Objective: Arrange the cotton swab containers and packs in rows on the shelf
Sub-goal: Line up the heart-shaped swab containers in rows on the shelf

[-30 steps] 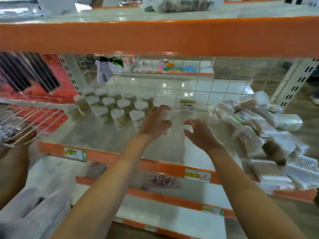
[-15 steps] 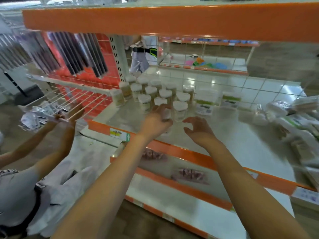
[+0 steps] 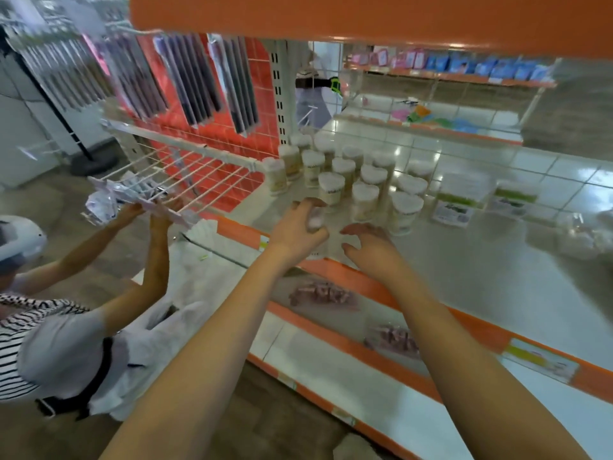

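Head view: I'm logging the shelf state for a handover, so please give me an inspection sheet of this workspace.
Surface: pale shelf with orange front edge.
Job's things: lidded containers stand in rows at the back left; boxes to their right; blurred packs far right.
Clutter: nothing seen on the shelf.
Grippers: left hand grips a container near the front edge; right hand beside it, fingers loosely curled, empty.
Cables: nothing seen.
Surroundings: another person at left reaches to a wire rack; lower shelves hold pinkish packets.

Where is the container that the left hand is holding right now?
Head view, centre: the container sits in the left hand at the shelf's orange front edge, just before the standing containers, with the empty right hand beside it.
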Motion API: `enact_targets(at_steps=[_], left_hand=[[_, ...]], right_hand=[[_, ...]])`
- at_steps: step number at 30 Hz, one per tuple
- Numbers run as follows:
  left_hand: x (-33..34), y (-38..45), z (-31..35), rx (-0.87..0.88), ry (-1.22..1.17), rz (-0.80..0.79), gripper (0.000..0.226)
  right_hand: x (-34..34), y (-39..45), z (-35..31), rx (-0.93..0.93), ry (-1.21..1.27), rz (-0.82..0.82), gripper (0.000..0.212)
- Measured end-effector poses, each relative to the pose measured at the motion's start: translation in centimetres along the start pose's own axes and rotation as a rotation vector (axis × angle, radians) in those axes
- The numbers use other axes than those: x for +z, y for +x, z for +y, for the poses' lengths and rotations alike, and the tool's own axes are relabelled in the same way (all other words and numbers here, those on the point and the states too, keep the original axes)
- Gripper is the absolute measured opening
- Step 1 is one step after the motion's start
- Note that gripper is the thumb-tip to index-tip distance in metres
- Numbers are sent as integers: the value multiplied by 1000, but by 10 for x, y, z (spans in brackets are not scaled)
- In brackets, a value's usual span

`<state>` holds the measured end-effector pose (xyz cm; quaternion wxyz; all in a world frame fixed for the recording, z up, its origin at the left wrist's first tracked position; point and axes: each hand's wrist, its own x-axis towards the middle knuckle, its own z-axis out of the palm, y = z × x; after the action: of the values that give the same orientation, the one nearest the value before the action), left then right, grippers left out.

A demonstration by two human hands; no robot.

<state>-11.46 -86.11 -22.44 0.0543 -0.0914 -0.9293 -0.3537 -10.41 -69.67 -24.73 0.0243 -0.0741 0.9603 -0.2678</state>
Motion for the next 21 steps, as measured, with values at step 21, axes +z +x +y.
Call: enact_targets(at_steps=[21], left_hand=[[-36, 91, -84, -32, -31, 16, 43]], right_hand=[[31, 111, -56, -135, 102, -113, 40]])
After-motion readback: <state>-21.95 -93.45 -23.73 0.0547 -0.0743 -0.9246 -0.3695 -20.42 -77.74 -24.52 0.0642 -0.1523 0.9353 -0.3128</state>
